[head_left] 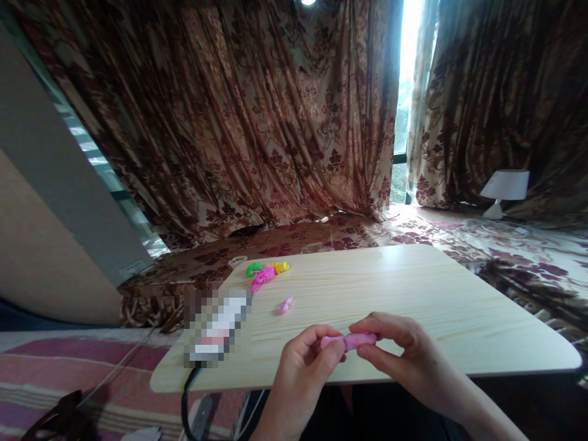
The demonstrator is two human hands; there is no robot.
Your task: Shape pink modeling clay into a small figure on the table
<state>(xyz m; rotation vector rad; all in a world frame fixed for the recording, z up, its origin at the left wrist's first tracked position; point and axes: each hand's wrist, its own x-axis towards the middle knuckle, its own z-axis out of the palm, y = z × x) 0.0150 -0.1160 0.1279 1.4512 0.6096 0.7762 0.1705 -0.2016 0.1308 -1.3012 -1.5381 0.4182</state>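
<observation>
A roll (pixel 361 340) is sitting between the left hand (pixel 305 361) and the right hand (pixel 408 344) at the near side of the table (pixel 404 288). Beyond it, leftward, a small lump (pixel 285 305) is lying before clustered pieces (pixel 263 277); a lamp (pixel 505 185) is standing behind, rightward.

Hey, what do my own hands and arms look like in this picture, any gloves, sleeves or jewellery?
Your left hand and right hand are both bare, with no gloves, rings or markings that I can make out. No sleeve, watch or bracelet shows on the left wrist or right forearm.
</observation>
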